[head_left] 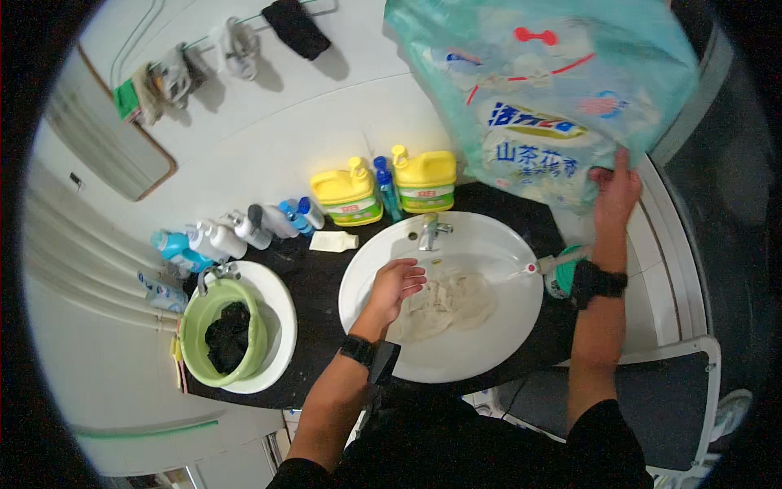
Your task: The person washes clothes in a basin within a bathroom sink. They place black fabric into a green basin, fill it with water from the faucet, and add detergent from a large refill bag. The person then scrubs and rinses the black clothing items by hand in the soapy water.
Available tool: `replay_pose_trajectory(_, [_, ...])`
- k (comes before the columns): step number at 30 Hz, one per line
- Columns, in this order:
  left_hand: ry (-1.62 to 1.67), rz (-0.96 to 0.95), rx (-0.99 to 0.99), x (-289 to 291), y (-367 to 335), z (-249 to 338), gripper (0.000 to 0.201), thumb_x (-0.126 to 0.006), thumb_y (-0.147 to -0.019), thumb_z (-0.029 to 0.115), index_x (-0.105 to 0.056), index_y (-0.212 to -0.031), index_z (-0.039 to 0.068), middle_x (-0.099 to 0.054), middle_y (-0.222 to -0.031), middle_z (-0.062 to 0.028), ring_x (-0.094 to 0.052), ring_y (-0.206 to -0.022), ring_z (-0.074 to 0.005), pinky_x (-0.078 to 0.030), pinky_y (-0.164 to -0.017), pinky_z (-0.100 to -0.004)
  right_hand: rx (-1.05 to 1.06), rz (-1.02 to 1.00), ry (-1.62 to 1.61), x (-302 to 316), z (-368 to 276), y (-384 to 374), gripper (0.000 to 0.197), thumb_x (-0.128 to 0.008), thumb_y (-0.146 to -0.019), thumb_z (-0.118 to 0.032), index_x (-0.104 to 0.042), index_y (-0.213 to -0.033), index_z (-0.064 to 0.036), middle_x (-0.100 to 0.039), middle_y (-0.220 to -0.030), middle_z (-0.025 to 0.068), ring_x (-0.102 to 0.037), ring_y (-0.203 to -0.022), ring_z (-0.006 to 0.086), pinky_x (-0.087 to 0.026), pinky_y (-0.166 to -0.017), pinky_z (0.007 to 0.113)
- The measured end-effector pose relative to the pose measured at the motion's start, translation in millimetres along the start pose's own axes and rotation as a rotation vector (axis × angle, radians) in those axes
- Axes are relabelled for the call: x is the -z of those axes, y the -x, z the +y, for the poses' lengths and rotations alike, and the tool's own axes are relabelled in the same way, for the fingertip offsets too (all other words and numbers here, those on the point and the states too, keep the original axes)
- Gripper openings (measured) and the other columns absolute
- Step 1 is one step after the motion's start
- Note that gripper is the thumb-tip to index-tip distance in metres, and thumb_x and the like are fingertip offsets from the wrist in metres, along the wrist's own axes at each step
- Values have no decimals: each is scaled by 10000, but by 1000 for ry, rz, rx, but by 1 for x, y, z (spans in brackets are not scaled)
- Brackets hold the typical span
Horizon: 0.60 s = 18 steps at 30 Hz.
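- Right hand (615, 191) is up at about two o'clock, fingers clamped on the lower edge of a big, soft teal-and-white plastic refill bag (538, 90), hoisting it above the back of the basin.
- Left hand (395, 285) sits down in the round white ceramic washbasin (497, 342), dead centre of the picture, fingers spread and unclenched, resting on the pale, wet, crumpled cloth (448, 301) rather than gripping it.
- That cloth lies bunched in the bottom of the basin, just right of the left hand, below the chrome tap (429, 232) at twelve o'clock of the bowl.
- Reading it as the dosing step: bag raised over the laundry, cloth steadied underneath. Nothing visibly pouring out right now.
- Next move, as I judge it, calls for a careful tilt of that floppy bag so its opening points at the cloth, not the black countertop (318, 277), with the left hand keeping the cloth spread.
- At nine o'clock, a lime-green plastic tub (195, 326) with dark clothing inside sits in a second white basin.
- Behind the tap, two yellow detergent jugs (350, 191) and a row of small bottles line the wall.
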<state>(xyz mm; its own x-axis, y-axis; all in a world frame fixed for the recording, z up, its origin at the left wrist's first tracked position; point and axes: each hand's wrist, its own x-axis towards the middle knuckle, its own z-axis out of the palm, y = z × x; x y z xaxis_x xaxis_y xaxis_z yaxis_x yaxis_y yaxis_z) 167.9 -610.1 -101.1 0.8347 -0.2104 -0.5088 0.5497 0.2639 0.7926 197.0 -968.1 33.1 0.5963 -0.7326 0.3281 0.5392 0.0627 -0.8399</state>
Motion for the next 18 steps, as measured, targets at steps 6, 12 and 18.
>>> replay_pose_trajectory(6, [67,-80,-34,36,20,20,243,-422,-875,117,-512,-1072,8,-600,-917,-113,-602,-802,-204,-494,-736,-316,89,-15,-124,-26,-91,74,254,-555,-897,-263,-560,-953,-15,-588,-723,43,-536,-547,122,-438,-488,246])
replay_pose_trajectory(12, [3,-49,-487,155,48,125,271,-448,-867,171,-523,-1057,-8,-611,-879,-112,-598,-784,-187,-481,-718,-309,-114,-20,27,-72,-113,186,219,-534,-910,-268,-571,-951,-56,-569,-701,-5,-488,-519,63,-403,-468,212])
replay_pose_trajectory(18, [248,-311,-785,204,141,186,531,-432,-888,201,-262,-1345,-12,-478,-1221,-183,-492,-1085,-235,-370,-939,-351,-309,-2,107,-90,-66,339,278,-531,-907,-251,-548,-961,22,-580,-727,50,-497,-475,119,-393,-430,244])
